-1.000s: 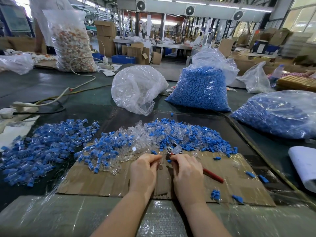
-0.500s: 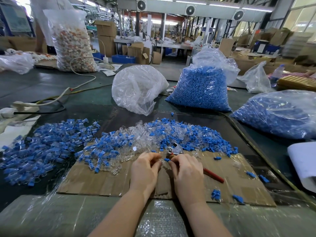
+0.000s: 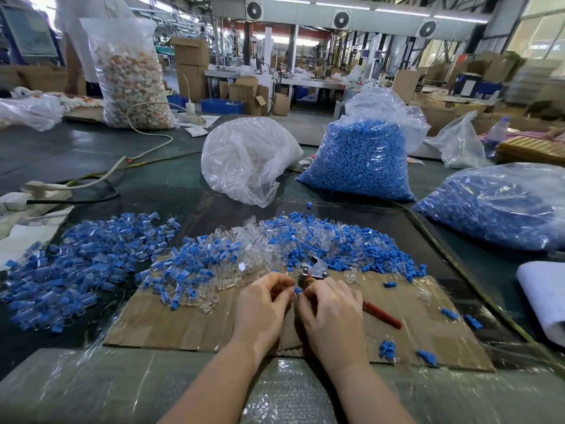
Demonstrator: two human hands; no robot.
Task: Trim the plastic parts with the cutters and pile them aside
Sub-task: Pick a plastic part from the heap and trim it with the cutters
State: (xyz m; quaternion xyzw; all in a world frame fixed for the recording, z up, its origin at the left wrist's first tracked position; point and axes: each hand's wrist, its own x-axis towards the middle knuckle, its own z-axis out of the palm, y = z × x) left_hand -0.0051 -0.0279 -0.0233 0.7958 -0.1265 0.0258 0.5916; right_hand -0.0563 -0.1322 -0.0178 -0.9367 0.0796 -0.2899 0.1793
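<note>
My right hand (image 3: 331, 307) grips the red-handled cutters (image 3: 380, 315), whose metal jaws (image 3: 315, 269) point away from me toward the heap. My left hand (image 3: 264, 304) pinches a small blue plastic part (image 3: 298, 290) right beside the fingertips of my right hand. Both hands hover over a sheet of cardboard (image 3: 183, 325). Behind them lies a mixed heap of blue and clear plastic parts (image 3: 305, 240). A separate pile of blue-and-clear parts (image 3: 79, 264) spreads out on the left.
Behind the heap stand a clear bag (image 3: 247, 160), a bag full of blue parts (image 3: 360, 157) and another blue-filled bag (image 3: 495, 206) at right. A few loose blue parts (image 3: 386, 350) lie on the cardboard. Cables (image 3: 91, 182) run at left. A white roll (image 3: 544, 295) lies at right.
My hands have drawn slightly toward me, and the blue part between the fingertips shows more clearly. The cutters stay in my right hand.
</note>
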